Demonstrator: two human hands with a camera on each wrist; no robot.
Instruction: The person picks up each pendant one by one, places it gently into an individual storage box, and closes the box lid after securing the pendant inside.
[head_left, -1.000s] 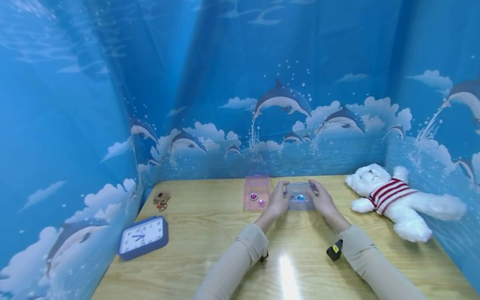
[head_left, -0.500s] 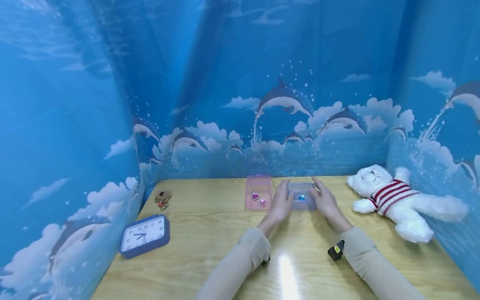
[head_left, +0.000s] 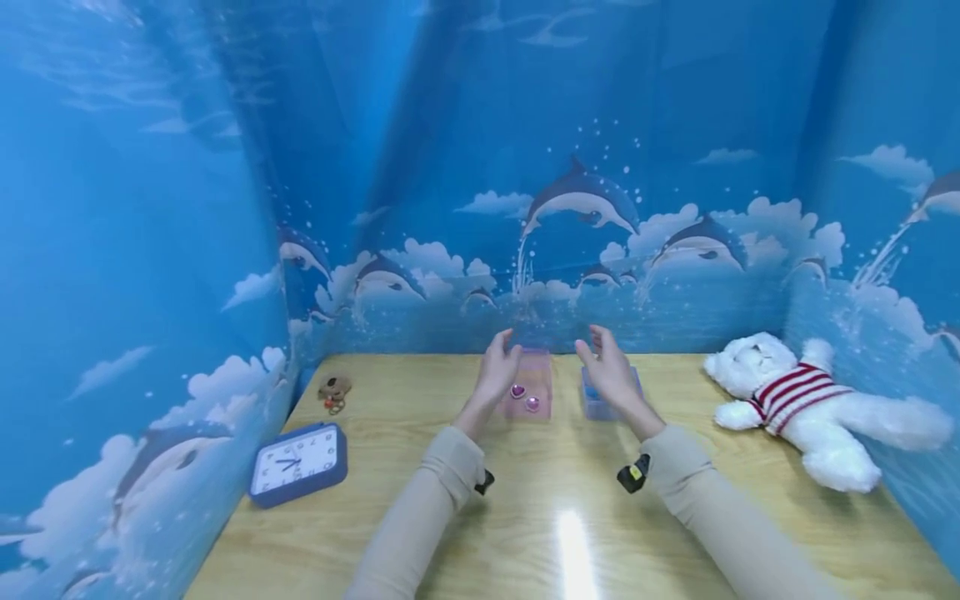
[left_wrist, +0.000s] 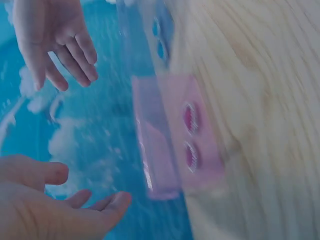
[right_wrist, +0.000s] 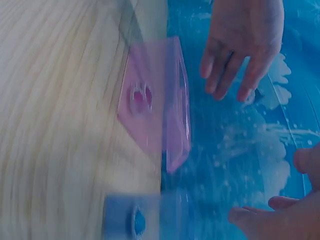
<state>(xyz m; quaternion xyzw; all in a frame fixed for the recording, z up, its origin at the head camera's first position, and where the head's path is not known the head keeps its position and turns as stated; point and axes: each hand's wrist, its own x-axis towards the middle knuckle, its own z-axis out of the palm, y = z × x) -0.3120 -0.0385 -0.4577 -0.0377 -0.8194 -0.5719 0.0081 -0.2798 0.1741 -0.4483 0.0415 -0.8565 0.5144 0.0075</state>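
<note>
Both hands are raised above the far side of the table, palms facing each other and fingers loosely extended. My left hand (head_left: 497, 372) is in front of the left side of a clear pink box (head_left: 543, 385), holding nothing. Inside that box lie two pink jewelled pieces (head_left: 517, 390), with silvery edges; its lid (left_wrist: 161, 172) stands raised at the back. My right hand (head_left: 611, 371), also holding nothing, overlaps a clear blue box (head_left: 596, 409) in the head view. Two blue jewelled pieces (left_wrist: 161, 50) show inside the blue box in the left wrist view.
A blue-framed clock (head_left: 298, 463) lies at the table's left, with a small brown bear keychain (head_left: 333, 390) behind it. A white plush bear (head_left: 825, 408) in a striped sweater lies at the right. Dolphin-print curtains (head_left: 450, 300) enclose the back and sides.
Both hands have let go of the blue box and lifted. The left hand has moved left to the pink box; the right has risen and shifted slightly left. The view has turned a little left.
</note>
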